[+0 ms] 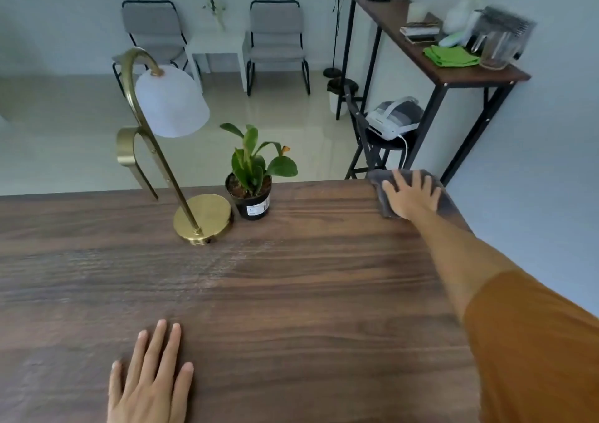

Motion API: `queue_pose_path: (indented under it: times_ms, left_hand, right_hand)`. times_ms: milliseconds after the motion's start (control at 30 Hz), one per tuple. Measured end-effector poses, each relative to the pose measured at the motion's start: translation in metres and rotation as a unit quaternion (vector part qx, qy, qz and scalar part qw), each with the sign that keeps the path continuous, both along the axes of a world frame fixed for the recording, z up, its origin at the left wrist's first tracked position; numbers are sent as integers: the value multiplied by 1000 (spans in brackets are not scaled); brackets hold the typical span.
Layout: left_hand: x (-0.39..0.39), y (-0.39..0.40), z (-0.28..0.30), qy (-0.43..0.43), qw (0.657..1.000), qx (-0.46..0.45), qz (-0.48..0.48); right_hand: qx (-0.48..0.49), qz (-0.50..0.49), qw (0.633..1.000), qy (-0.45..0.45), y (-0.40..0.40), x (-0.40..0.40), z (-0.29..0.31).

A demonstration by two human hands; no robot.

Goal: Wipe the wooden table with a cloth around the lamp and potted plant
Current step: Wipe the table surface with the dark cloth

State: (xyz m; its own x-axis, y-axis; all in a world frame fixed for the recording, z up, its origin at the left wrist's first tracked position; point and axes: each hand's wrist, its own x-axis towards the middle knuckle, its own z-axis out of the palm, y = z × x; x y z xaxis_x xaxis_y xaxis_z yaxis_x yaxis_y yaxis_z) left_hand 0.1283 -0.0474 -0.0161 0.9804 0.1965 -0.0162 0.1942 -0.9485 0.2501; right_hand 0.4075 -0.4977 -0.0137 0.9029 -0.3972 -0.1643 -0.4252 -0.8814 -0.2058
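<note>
Right hand [411, 193] flat on grey cloth [382, 195], fingers spread, palm pressing it down rather than gripping, at far right corner of wooden table [291, 293], right of centre in frame. Cloth bunched under the palm, edges showing on both sides of the hand, right up against the table's far edge. Left hand [150, 377] at lower left of frame, open, flat on bare wood, holding nothing, likely just bracing. Lamp [202, 218] with gold base and white shade left of centre, potted plant [252, 200] just beside its base on the right, pot and base nearly touching. Key relation: both lie to the left of the cloth hand along the far edge, plant nearer, well apart from cloth, open wood between. Likely next: sweep cloth leftward toward the pot, then curve round it. Right hand is the only one with cloth; left nearer the lamp but closer to the bottom of frame. Risk: clipping light pot or leaves.
</note>
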Motion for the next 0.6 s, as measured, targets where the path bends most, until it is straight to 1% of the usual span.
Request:
queue_pose_path:
  times_ms: [33,67,167,233,367,500,600]
  left_hand:
    - [3,-1,1,-3,1000,-3,4]
    - [6,-1,3,3,1000,-6,6]
    - [6,4,0,19,1000,-10,-4]
    - [3,7,-4,19,1000,-10,-16]
    - [-1,12,-8,36,999,-12,-30]
    - [-1,15,-11,37,998,-21,-39]
    - [0,19,-21,31,998,-23,-45]
  right_hand:
    - [2,-49,999,-6,-21,2,-2]
    - [4,-76,997,-9,-32,2,-5]
    - [-5,-91,996,-1,-29,-20,-13]
    - [-9,-85,996,-4,-23,-56,-12]
    - [-25,-62,998,8,-14,-184,-12]
    - [-65,-35,997,19,7,-321,-10]
    - [-66,-26,997,33,24,-400,-7]
